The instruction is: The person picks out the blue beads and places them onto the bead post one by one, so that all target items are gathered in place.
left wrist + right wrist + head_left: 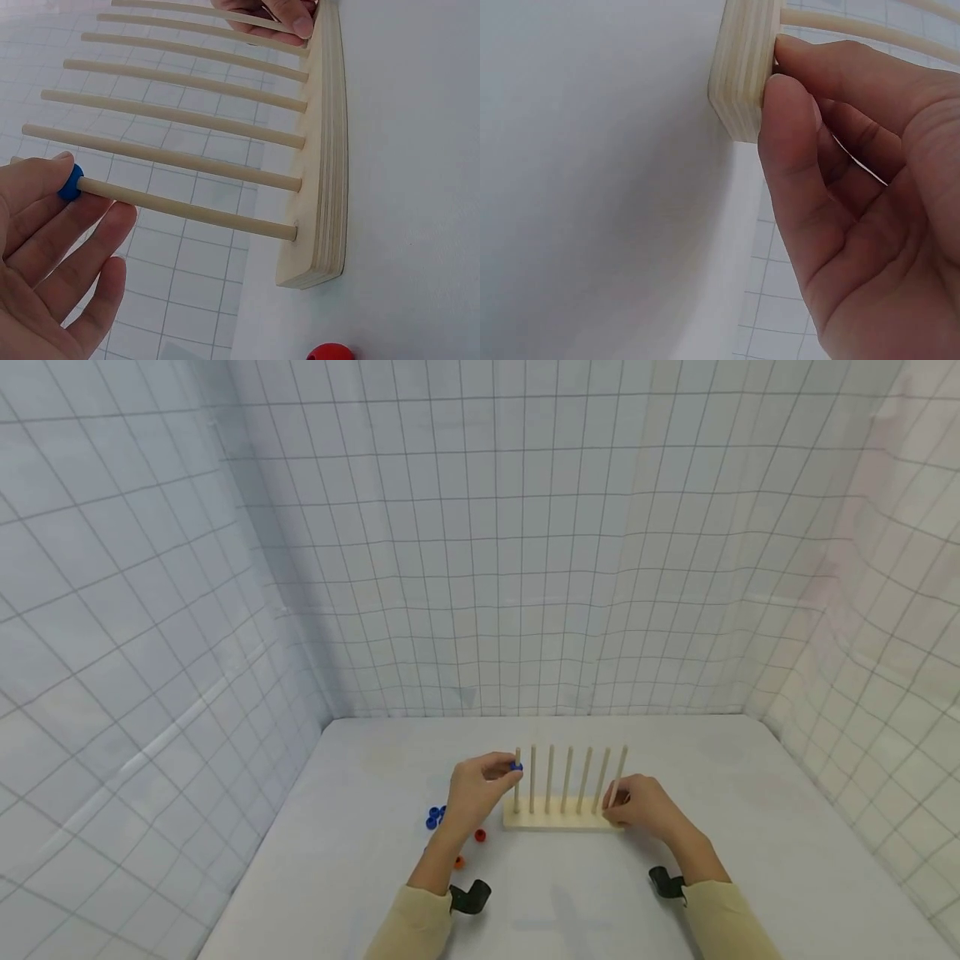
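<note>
A wooden peg rack [562, 823] stands on the white table, with a row of several thin upright pegs. My left hand [476, 789] pinches a blue bead [71, 184] between thumb and fingers; the bead is threaded on the leftmost peg [187, 208], near its upper end. The other left fingers spread beside that peg. At the opposite end, my right hand [647, 807] holds the rack's base, its thumb and index finger pressed on the end by the rightmost peg. In the right wrist view the base's layered edge [742, 82] shows next to the fingertips.
Left of the rack lie several loose blue beads [432, 822], partly hidden by my left arm. A red bead [480, 836] and an orange bead [459, 862] are nearer me. Black wrist mounts [471, 897] are on both forearms. White gridded sheets [525, 568] surround the table.
</note>
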Demonstrator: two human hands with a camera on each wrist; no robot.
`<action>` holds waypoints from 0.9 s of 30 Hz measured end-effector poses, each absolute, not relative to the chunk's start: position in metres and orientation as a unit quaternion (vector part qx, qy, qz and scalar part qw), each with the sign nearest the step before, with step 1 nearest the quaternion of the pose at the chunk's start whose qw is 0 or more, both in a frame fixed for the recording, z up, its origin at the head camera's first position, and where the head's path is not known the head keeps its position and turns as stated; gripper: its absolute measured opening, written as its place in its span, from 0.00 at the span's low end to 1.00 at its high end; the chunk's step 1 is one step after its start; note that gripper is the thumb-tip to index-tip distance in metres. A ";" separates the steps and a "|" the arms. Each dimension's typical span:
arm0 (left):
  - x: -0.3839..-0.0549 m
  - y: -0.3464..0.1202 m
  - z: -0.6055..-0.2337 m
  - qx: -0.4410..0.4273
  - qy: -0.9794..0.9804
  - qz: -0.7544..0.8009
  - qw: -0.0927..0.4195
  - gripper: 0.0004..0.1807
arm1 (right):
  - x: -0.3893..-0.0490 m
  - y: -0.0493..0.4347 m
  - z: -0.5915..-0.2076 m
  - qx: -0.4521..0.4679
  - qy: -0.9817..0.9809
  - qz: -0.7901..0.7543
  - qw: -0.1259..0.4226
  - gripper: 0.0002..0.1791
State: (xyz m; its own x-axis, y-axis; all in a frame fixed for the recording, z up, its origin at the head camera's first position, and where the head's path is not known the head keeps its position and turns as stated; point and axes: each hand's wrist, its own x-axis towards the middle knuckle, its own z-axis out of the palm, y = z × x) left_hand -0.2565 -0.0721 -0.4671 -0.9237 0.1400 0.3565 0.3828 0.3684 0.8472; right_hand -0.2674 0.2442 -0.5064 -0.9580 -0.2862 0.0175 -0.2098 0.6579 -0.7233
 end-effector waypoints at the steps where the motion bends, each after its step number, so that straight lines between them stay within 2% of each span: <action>1: -0.256 -0.072 -0.467 -0.158 -0.819 -0.540 0.109 0.14 | -0.267 0.244 -0.507 -0.137 0.909 -0.391 0.047 0.06; 11: -0.258 -0.070 -0.468 -0.154 -0.821 -0.542 0.093 0.14 | -0.265 0.245 -0.507 -0.150 0.911 -0.380 0.050 0.06; 17: -0.259 -0.070 -0.467 -0.159 -0.818 -0.547 0.085 0.14 | -0.262 0.243 -0.508 -0.126 0.906 -0.399 0.065 0.06; 27: -0.255 -0.072 -0.468 -0.158 -0.821 -0.541 0.091 0.14 | -0.263 0.241 -0.511 -0.137 0.898 -0.412 0.066 0.05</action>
State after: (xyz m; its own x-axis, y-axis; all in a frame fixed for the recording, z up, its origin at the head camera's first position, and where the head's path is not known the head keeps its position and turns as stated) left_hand -0.2555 -0.0716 -0.4677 -0.9339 0.1610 0.3192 0.3569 0.3657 0.8596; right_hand -0.2631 0.2413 -0.5113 -0.9537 -0.3006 -0.0057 -0.1917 0.6226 -0.7587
